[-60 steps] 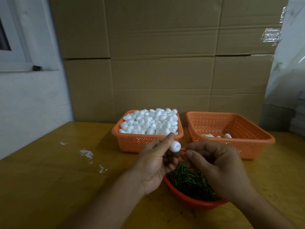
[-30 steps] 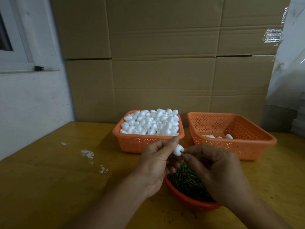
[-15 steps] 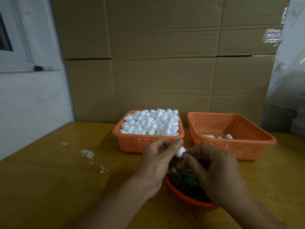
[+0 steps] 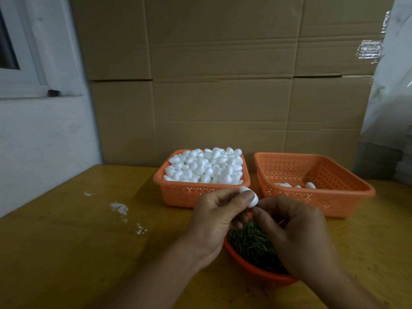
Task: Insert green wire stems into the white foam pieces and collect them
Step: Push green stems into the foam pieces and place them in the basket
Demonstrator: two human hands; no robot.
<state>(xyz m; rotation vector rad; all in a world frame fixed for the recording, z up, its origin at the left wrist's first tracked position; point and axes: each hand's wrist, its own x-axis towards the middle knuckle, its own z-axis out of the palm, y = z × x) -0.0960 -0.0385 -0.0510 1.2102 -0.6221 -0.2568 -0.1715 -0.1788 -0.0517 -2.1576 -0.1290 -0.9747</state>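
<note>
dim rm, yellow wood table [image 4: 66, 241], cardboard boxes [image 4: 223, 85] behind, white wall [image 4: 44, 141] w/ window [image 4: 13, 52] left

Foam basket [image 4: 185, 192] left of collecting basket [image 4: 347, 197]

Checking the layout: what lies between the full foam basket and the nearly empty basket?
Head view: only a narrow strip of bare wooden table separates the full basket from the nearly empty basket.

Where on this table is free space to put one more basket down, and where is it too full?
Free: the wooden table left of the full foam basket, though white crumbs lie there. Crowded: both hands work over the stem bowl, with the collecting basket just behind.
</note>
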